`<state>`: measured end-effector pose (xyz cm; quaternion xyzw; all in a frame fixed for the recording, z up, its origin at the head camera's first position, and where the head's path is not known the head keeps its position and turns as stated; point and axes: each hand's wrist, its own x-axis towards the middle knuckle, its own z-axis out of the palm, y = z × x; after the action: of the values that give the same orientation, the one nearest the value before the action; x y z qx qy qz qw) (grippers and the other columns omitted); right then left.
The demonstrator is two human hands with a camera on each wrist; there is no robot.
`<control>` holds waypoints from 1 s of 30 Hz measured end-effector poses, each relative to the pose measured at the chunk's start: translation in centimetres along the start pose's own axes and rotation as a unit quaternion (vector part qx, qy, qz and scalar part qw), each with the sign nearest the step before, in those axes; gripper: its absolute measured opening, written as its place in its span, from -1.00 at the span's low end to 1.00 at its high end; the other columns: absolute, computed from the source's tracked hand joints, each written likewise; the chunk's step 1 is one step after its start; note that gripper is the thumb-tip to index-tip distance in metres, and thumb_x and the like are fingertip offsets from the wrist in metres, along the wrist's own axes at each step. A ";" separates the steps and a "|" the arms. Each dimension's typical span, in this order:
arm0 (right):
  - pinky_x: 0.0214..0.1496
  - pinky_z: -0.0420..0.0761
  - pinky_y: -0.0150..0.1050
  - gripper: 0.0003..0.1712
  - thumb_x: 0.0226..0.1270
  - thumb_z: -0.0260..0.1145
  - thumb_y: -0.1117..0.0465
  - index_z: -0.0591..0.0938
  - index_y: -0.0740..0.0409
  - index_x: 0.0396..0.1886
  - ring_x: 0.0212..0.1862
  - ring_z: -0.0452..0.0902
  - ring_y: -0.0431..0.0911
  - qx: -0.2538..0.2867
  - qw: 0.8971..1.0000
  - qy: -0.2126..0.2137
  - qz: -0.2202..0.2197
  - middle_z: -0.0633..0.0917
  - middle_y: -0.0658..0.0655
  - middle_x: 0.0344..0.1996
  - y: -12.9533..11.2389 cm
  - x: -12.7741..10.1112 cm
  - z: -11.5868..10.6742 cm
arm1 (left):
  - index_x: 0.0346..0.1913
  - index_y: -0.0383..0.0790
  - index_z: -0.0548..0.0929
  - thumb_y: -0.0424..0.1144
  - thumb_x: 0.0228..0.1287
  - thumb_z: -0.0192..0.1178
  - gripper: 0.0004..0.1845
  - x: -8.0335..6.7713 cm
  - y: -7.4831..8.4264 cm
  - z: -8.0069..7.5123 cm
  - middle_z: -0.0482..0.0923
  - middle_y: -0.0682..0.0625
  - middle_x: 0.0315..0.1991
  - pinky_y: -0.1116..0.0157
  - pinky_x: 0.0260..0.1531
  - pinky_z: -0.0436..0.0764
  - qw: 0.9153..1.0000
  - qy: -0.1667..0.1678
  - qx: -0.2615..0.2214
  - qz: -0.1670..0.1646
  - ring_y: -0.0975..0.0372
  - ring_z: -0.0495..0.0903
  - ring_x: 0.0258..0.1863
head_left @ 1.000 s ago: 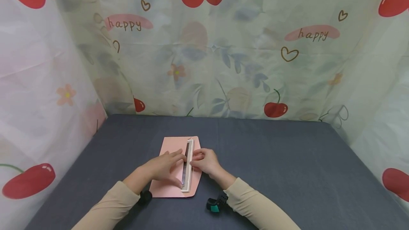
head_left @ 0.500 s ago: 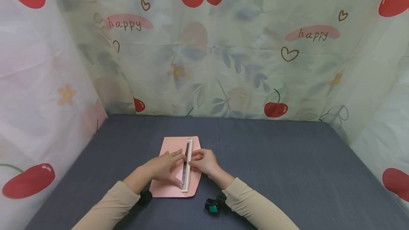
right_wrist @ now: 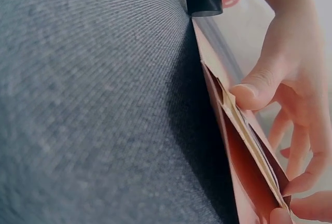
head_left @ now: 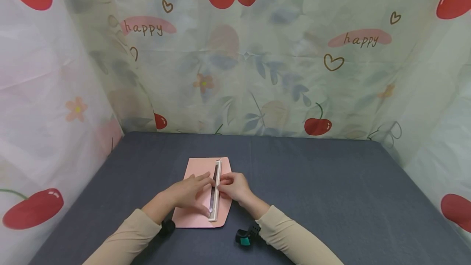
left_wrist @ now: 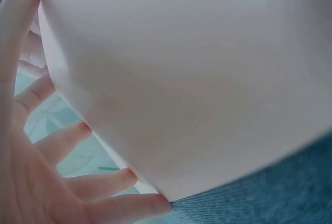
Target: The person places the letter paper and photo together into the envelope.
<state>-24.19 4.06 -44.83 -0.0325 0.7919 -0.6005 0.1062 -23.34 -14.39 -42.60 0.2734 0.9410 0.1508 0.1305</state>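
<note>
A pink envelope (head_left: 191, 167) lies on the dark grey table, its open side to the right. Out of that opening shows a narrow strip of a white-edged card (head_left: 213, 217) with a dark, purplish part along its left. My left hand (head_left: 185, 193) rests spread over the envelope, its fingertips along the edge of the opening. The left wrist view shows those loosely spread fingers (left_wrist: 111, 182) against a broad pale surface. My right hand (head_left: 237, 187) pinches the card's right edge between thumb and curled fingers. In the right wrist view its thumb (right_wrist: 248, 94) touches the layered, cream-coloured edge.
A black device with a teal patch (head_left: 244, 240) hangs at my right wrist, and another dark device (head_left: 168, 227) sits under my left wrist. Dark cloth covers the table (head_left: 312, 191). A curtain (head_left: 239, 72) printed with cherries stands behind and at both sides.
My right hand has shifted slightly left, and the card has slid a little further left into the envelope, so its strip looks narrower. My left hand stays in place.
</note>
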 end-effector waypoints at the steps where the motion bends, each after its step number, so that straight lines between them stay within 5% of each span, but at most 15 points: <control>1: -0.41 0.66 -0.35 -0.65 0.08 0.32 0.44 0.59 0.40 -0.08 -0.51 0.56 -0.25 0.000 1.000 0.000 0.002 0.70 0.25 -0.35 -0.1 0.0 0.0 | 0.10 0.15 0.37 0.32 -0.25 0.38 -0.22 0.0 0.0 0.0 0.10 -0.16 0.45 -0.23 0.15 0.33 1.000 0.000 0.000 0.000 -0.38 0.18 0.29; 30: -0.39 0.67 -0.27 -0.48 0.10 0.33 0.41 0.43 0.34 0.09 -0.36 0.65 -0.12 0.022 1.000 -0.011 -0.002 0.68 0.33 -0.14 -0.4 -0.4 0.3 | 0.16 0.03 0.37 0.31 -0.21 0.37 -0.16 -0.1 0.1 -0.2 0.08 -0.20 0.45 -0.25 0.14 0.33 1.000 -0.003 0.010 0.007 -0.38 0.17 0.29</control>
<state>-23.75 3.74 -44.42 -0.0387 0.7770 -0.6177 0.1146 -23.27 -14.43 -42.40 0.2818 0.9400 0.1419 0.1298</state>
